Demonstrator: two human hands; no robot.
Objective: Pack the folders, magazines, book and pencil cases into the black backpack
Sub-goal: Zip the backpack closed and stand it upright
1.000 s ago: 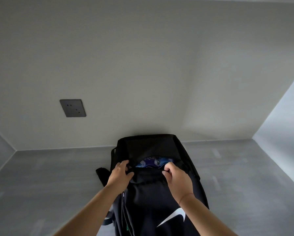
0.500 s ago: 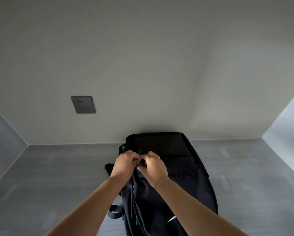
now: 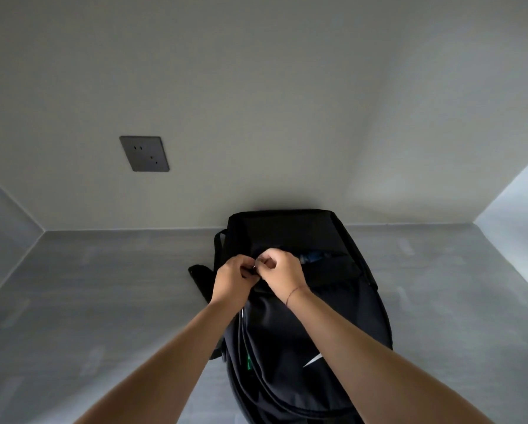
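The black backpack (image 3: 333, 307) lies on the grey surface with its top toward the wall and a white logo near its lower right. My left hand (image 3: 233, 281) and my right hand (image 3: 282, 272) meet at the left end of the top opening. Both are curled and pinch the small metal zipper pull (image 3: 258, 264) and the fabric beside it. To the right of my right hand the opening gapes a little, and a blue patterned item (image 3: 313, 257) shows inside. No folders, magazines, book or other pencil cases are visible outside the bag.
A dark wall socket (image 3: 144, 153) sits on the pale back wall at the left. Grey surface (image 3: 103, 301) spreads on both sides of the backpack, bounded by side walls. A black strap (image 3: 200, 278) sticks out at the bag's left.
My hands moved from holding the opening apart to meeting at its left end on the zipper. The wide gap showing the blue item has narrowed to a slit at the right.
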